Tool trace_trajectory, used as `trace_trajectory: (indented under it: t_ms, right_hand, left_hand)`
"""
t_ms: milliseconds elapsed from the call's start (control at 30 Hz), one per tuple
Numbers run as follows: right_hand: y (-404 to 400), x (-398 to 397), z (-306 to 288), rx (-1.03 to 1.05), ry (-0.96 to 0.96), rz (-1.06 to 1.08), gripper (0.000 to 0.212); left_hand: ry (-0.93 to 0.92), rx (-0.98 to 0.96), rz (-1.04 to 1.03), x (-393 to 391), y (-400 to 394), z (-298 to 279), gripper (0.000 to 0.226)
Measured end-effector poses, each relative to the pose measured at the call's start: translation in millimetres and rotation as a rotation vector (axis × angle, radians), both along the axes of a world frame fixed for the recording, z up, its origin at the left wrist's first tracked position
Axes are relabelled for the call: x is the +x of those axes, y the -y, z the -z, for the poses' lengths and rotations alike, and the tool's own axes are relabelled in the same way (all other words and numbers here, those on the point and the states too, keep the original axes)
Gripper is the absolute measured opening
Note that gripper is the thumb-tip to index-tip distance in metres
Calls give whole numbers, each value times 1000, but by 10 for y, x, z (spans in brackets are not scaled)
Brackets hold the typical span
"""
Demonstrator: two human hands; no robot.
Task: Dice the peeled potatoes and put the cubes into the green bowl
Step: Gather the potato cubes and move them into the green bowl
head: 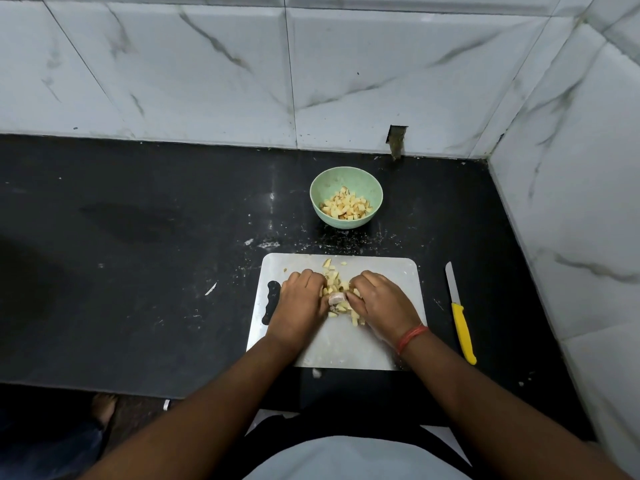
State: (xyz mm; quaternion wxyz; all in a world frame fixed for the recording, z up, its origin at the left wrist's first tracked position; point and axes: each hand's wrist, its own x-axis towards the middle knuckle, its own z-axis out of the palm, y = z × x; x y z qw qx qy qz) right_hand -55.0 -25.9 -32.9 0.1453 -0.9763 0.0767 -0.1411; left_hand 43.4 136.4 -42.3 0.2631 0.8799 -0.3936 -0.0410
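Both hands are down on the pale cutting board, which lies on the black bench with its dark handle slot at 9 o'clock. The left hand and right hand sit knuckles-up on either side of a heap of potato cubes, fingers curled inward and cupping the heap between them; whether any fingers actually close around pieces cannot be told, since the fingertips are hidden under the hands. A few cubes lie loose at 12 o'clock and 6 o'clock of the heap. The green bowl stands on the bench at 12 o'clock from the board, apart from it, already holding diced potato. A knife with a yellow handle rests on the bench at 3 o'clock, just beside the board, blade pointing away from the person. A red thread band circles the right wrist.
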Motion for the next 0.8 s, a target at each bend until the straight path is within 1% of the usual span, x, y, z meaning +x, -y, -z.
trace_trajectory:
  t_ms: [100, 233, 333, 433, 500, 567, 667, 733, 800]
  right_hand:
    - [56, 62, -65, 48, -27, 11, 35]
    - [106, 100, -146, 207, -46, 70, 23]
    - [117, 135, -195, 378, -25, 155, 21]
    - [98, 191, -308, 600, 9, 282, 21]
    - [55, 226, -407, 794, 12, 344, 26]
    - [28, 266, -479, 1052, 19, 397, 30]
    - [2, 316, -555, 1454, 51, 466, 35]
    - [3, 364, -593, 1715, 78, 536, 31]
    - [48, 439, -617, 1898, 67, 565, 28]
  left_hand:
    - [-45, -61, -37, 34, 47, -19, 12]
    - [-97, -102, -47, 90, 98, -80, 18]
    - [-155, -160, -65, 115, 135, -166, 20]
    - [-255, -245, -102, 145, 218, -278, 29]
    - [-319, -285, -131, 145, 306, -355, 33]
    - [-404, -351, -162, 129, 401, -459, 36]
    - [-572, -494, -196, 85, 541, -635, 32]
    - [-609, -545, -225, 101, 629, -692, 33]
    - [-637, -579, -253, 154, 719, -738, 34]
